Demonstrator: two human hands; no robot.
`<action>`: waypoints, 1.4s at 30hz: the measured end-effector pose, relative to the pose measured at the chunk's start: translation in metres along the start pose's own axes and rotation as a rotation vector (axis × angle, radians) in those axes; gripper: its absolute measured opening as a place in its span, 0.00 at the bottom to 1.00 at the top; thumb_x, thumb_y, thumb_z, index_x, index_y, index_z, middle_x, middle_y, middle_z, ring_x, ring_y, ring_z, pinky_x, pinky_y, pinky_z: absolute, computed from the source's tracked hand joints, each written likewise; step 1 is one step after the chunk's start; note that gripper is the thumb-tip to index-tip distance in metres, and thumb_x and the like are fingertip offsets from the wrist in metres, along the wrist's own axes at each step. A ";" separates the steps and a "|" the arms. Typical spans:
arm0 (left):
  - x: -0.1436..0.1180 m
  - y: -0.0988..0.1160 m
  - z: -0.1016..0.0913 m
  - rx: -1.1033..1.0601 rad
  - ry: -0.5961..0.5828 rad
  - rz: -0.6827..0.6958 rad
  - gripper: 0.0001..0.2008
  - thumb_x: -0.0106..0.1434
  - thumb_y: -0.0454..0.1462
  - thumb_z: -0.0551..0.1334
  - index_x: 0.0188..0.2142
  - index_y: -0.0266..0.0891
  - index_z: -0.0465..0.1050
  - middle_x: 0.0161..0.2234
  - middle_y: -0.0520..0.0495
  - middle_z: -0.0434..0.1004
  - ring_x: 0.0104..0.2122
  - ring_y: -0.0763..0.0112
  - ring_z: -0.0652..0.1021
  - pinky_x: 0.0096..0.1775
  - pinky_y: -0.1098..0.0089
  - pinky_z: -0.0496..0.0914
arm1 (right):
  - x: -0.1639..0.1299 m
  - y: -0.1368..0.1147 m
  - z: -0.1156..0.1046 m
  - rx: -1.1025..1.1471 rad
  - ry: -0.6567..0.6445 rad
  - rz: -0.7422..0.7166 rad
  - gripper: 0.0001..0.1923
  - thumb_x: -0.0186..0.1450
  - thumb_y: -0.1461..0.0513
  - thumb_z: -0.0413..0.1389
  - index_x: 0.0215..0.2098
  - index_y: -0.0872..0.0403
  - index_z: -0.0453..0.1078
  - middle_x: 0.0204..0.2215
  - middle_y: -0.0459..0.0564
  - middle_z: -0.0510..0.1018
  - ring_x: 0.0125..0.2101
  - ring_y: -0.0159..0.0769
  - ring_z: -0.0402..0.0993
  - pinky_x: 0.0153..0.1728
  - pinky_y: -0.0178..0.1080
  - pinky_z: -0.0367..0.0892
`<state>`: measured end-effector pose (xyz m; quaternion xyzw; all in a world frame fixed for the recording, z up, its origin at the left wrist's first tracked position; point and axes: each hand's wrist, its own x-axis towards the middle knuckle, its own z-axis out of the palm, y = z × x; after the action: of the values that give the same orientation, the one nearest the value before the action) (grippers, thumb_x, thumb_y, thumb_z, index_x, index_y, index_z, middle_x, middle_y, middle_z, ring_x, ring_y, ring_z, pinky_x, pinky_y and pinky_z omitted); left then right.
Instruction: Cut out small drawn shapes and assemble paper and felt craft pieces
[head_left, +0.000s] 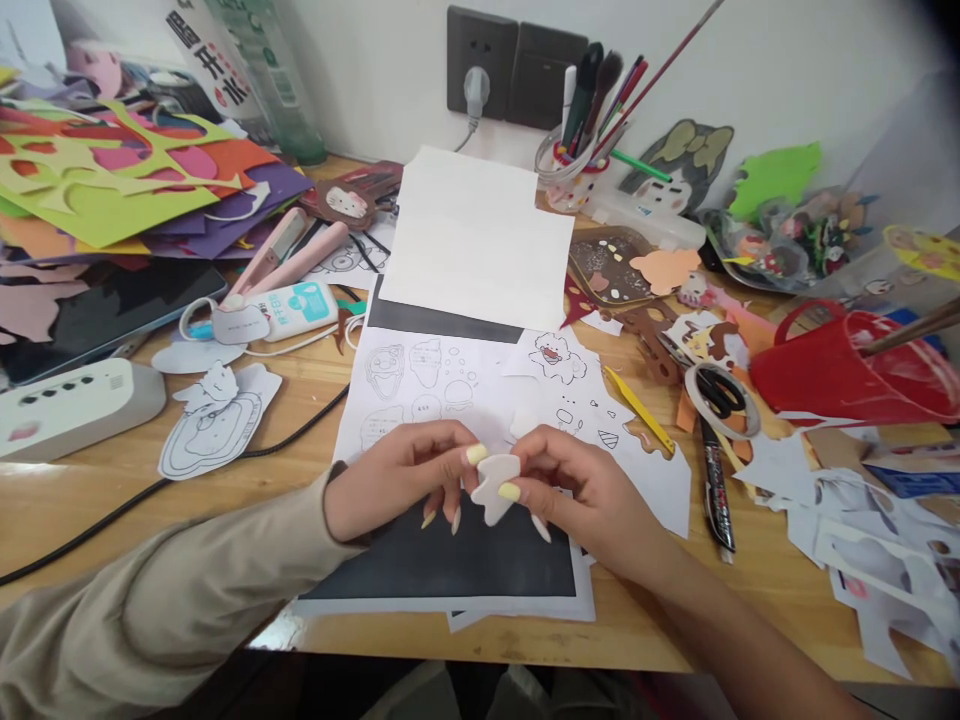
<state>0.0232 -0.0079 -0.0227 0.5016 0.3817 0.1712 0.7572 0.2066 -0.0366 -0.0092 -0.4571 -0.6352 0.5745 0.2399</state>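
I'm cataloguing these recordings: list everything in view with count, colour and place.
Cutout: 1, whitish, centre
Blank sheet: 1, white, back centre
Printed sheets: several, black-white, centre
Coloured paper: many, mixed, back left
Bottles: 2, one green, back left
Straightener: 1, pink, left
Tube: 1, white, left
Flat device: 1, black, left
Oblong device: 1, white, left
Wall plates: 2, black, wall
Pen cup: 1, whitish, back
Trinkets: many, mixed, back right
Mug: 1, red, right
Tape roll: 1, white, right
Marker: 1, black, right
Slim tool: 1, yellow, right
Scraps: many, mostly white, right
Table: 1, brown, below
Left hand: 1, yellow nails, centre
Right hand: 1, yellow nails, centre
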 end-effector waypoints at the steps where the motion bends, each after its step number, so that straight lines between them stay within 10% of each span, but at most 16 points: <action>1: -0.001 0.001 0.000 0.005 0.027 0.029 0.13 0.58 0.42 0.51 0.29 0.33 0.64 0.19 0.53 0.66 0.18 0.81 0.69 0.19 0.81 0.60 | 0.000 0.000 -0.001 -0.036 -0.016 0.029 0.05 0.60 0.60 0.48 0.33 0.53 0.62 0.24 0.43 0.70 0.21 0.24 0.60 0.22 0.29 0.56; 8: -0.005 0.002 0.001 -0.007 0.012 -0.021 0.07 0.52 0.36 0.59 0.27 0.34 0.63 0.18 0.54 0.67 0.20 0.79 0.70 0.23 0.79 0.65 | 0.001 0.000 -0.002 -0.288 -0.002 -0.056 0.09 0.61 0.61 0.47 0.33 0.52 0.69 0.27 0.44 0.72 0.27 0.28 0.64 0.29 0.31 0.58; 26: -0.004 -0.001 -0.002 0.122 0.168 0.111 0.08 0.51 0.35 0.60 0.32 0.35 0.66 0.24 0.53 0.69 0.21 0.83 0.69 0.23 0.82 0.64 | -0.001 0.002 -0.005 -0.044 0.192 0.015 0.08 0.58 0.64 0.50 0.37 0.51 0.64 0.23 0.43 0.66 0.24 0.26 0.61 0.24 0.30 0.58; 31: -0.003 -0.001 -0.002 0.091 -0.021 -0.019 0.11 0.54 0.37 0.57 0.37 0.36 0.66 0.18 0.54 0.67 0.17 0.80 0.69 0.18 0.82 0.59 | -0.002 -0.001 -0.007 -0.021 0.208 -0.012 0.06 0.58 0.62 0.50 0.35 0.52 0.65 0.23 0.43 0.69 0.23 0.26 0.64 0.23 0.30 0.60; 37: -0.006 0.002 -0.002 -0.086 -0.062 0.066 0.06 0.57 0.36 0.54 0.33 0.33 0.63 0.28 0.44 0.72 0.28 0.74 0.73 0.32 0.74 0.68 | 0.003 0.007 -0.023 -0.448 0.543 -0.024 0.06 0.58 0.60 0.50 0.33 0.52 0.65 0.33 0.46 0.70 0.31 0.31 0.65 0.29 0.34 0.60; 42: -0.007 0.002 -0.005 -0.151 -0.018 0.179 0.15 0.59 0.44 0.49 0.29 0.33 0.64 0.28 0.47 0.66 0.26 0.74 0.70 0.31 0.72 0.66 | 0.011 0.019 -0.023 -0.730 0.420 -0.078 0.12 0.54 0.59 0.55 0.37 0.51 0.66 0.36 0.50 0.67 0.39 0.40 0.61 0.39 0.41 0.57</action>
<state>0.0152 -0.0084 -0.0187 0.4766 0.3144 0.2621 0.7780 0.2259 -0.0168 -0.0248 -0.5949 -0.7511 0.1965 0.2081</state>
